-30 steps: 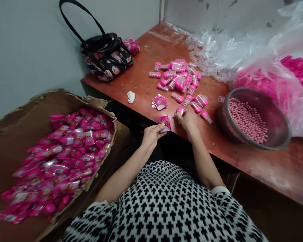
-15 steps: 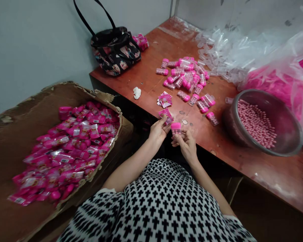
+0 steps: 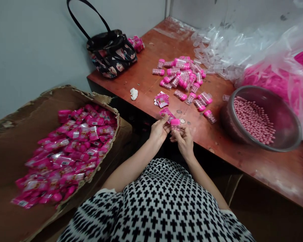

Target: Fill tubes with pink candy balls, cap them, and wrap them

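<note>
My left hand (image 3: 159,129) pinches a small pink printed wrapper (image 3: 166,113) between thumb and fingers at the table's front edge. Close beside it, my right hand (image 3: 183,138) is closed around a clear tube with a pink cap (image 3: 175,122), held cap up with pink beads inside. The tube's lower part is hidden by my fingers. Just beyond lies a small stack of pink wrappers (image 3: 162,99) on the table. Farther back is a heap of filled, pink-capped tubes (image 3: 183,72), with several more lying loose nearer me.
A grey bowl (image 3: 288,134) of pink beads stands on the right of the red-brown table (image 3: 151,53). Behind it are clear empty tubes (image 3: 217,50) and a bag of pink caps (image 3: 267,77). A cardboard box (image 3: 5,141) of wrapped tubes is at left; a floral handbag (image 3: 113,55) sits behind.
The camera view has shifted slightly. My right hand has brought the capped tube a little closer to the wrapper in my left hand; both holds are unchanged.
</note>
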Demonstrator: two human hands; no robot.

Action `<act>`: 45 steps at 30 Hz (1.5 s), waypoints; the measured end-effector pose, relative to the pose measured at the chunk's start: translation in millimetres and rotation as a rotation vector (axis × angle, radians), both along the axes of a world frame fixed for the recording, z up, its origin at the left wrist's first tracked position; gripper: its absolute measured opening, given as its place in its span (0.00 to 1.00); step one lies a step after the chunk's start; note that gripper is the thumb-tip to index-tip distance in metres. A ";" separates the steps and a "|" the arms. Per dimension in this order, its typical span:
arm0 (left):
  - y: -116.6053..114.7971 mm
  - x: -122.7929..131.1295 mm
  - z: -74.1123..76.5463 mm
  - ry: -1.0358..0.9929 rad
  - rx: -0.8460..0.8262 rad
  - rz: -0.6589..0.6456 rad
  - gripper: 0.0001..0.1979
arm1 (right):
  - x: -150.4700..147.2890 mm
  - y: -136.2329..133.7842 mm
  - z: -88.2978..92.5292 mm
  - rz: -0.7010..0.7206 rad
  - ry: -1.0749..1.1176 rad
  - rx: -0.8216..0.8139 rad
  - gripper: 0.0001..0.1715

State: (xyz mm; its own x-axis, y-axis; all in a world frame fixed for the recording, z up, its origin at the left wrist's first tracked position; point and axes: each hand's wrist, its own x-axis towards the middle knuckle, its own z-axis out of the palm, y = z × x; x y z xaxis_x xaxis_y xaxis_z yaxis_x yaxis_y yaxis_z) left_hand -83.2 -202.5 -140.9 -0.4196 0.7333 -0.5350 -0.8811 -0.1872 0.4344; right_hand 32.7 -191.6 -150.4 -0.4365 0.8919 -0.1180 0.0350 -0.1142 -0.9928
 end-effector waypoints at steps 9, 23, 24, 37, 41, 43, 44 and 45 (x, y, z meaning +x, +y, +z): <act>-2.0 -0.2 6.2 0.188 0.025 -0.113 0.17 | -2.6 4.0 -0.8 0.048 0.074 -0.076 0.19; -0.5 -11.0 2.5 0.461 0.052 -0.344 0.14 | -0.4 12.4 -1.6 0.107 0.182 -0.197 0.18; -0.4 -10.9 2.8 0.487 0.044 -0.348 0.14 | -0.4 12.7 -0.6 0.095 0.183 -0.183 0.18; -6.5 -3.1 6.7 0.314 0.042 -0.243 0.15 | -1.8 24.5 2.1 0.102 0.236 -0.151 0.24; -12.5 -1.2 3.3 0.273 0.062 -0.238 0.14 | -2.4 24.7 2.7 0.119 0.196 -0.127 0.21; -17.3 2.0 3.7 0.265 0.068 -0.259 0.14 | -7.8 25.7 3.6 0.095 0.187 -0.121 0.20; -20.6 2.1 4.9 0.267 0.076 -0.264 0.14 | -11.4 26.1 4.6 0.091 0.185 -0.117 0.20; -24.9 0.5 7.0 0.274 0.084 -0.252 0.14 | -15.3 26.4 6.0 0.099 0.183 -0.116 0.20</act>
State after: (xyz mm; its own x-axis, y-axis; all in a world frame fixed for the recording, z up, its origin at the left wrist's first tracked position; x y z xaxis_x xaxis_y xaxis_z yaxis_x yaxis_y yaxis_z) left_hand -82.7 -227.4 -133.9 -0.3395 0.8685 -0.3610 -0.7571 -0.0246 0.6528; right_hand 17.4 -165.2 -144.4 -0.5449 0.8286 -0.1281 -0.1274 -0.2329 -0.9641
